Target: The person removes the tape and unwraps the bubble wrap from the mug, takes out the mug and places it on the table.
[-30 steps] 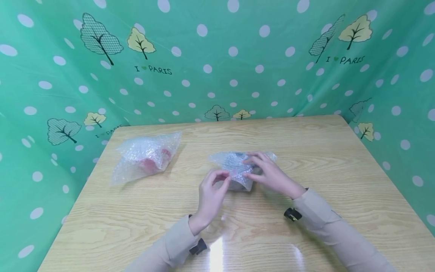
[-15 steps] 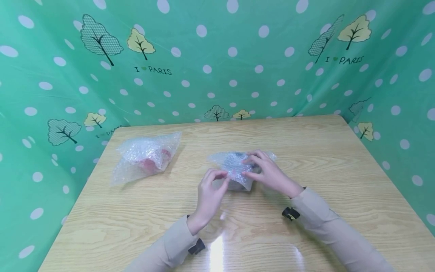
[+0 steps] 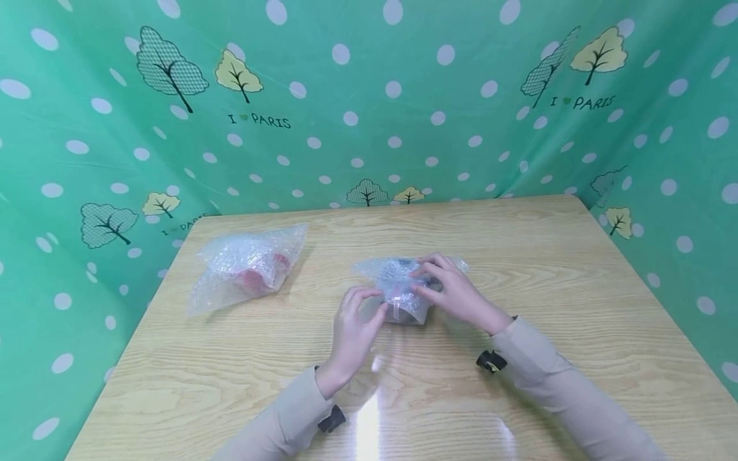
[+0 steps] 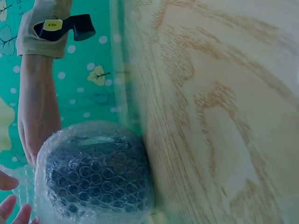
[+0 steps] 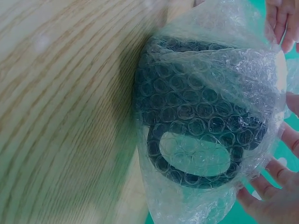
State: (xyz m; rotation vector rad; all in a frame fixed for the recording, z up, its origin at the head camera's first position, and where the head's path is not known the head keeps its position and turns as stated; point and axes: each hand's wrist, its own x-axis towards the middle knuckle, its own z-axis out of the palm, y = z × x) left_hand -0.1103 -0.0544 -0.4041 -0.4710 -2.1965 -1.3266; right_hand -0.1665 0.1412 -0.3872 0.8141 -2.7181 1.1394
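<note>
Your left hand (image 3: 350, 336) has eased slightly back from the bubble-wrapped bundle (image 3: 406, 307) mid-table (image 3: 259, 358), its thumb and index finger now parted; your right hand (image 3: 457, 296) rests spread fingertips on the bundle. Only your right wrist view reveals a dark loop (image 5: 197, 180) through the wrapping.

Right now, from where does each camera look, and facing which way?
Head: head-worn, facing forward-down at the pale wooden table; left grip, right grip, beige sleeves show.
Left wrist: on that wrist, facing the dark rounded object in clear bubble wrap; left fingertips and right forearm show.
Right wrist: on that wrist, facing the object's dark looped handle; fingers of both grips show.
Both wrist views share this object.
</note>
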